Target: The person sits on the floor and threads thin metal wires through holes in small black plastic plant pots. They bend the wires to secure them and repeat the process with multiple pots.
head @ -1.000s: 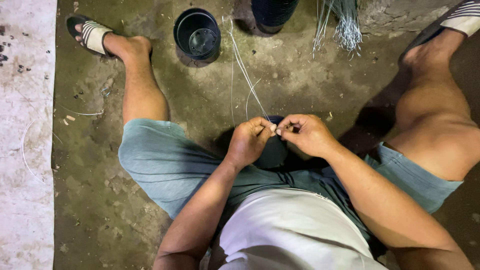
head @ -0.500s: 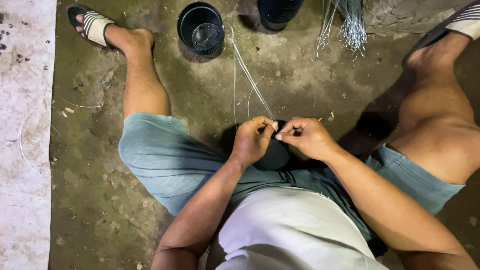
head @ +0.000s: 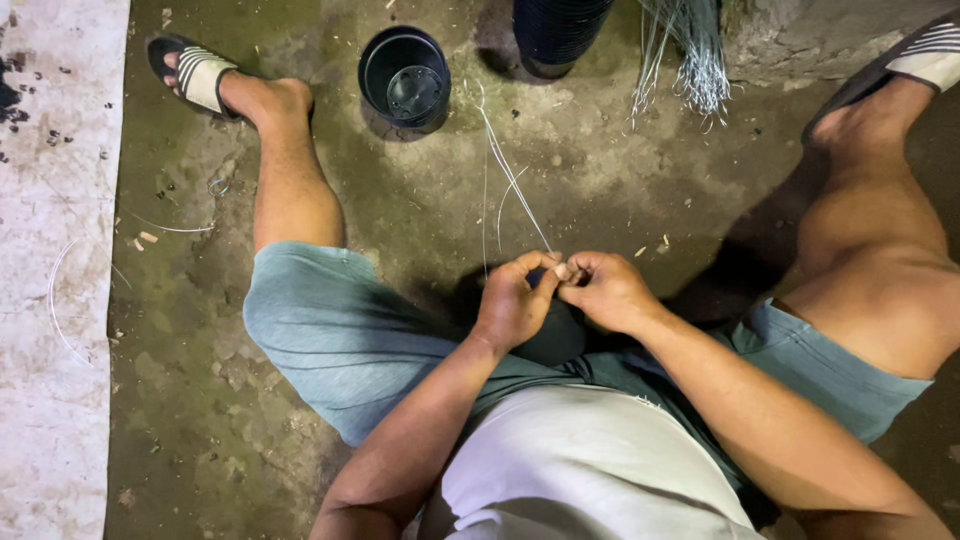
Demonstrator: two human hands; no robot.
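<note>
Both hands have slid a little lower and closer together since a moment ago. Fingertips meet in the middle — the left hand [head: 515, 300] and right hand [head: 603, 290] each pinch the thin wire strands [head: 510, 180], fingers tight on them. From the pinch, the strands stick up and away over the dirty ground. A dark pot [head: 560, 335] sits in the lap, mostly hidden under the hands. Farther out, an empty black pot [head: 404, 78] stands near the left foot, beside a stack of pots [head: 558, 30] — and a bundle of wires [head: 690, 60] lies at the top.
</note>
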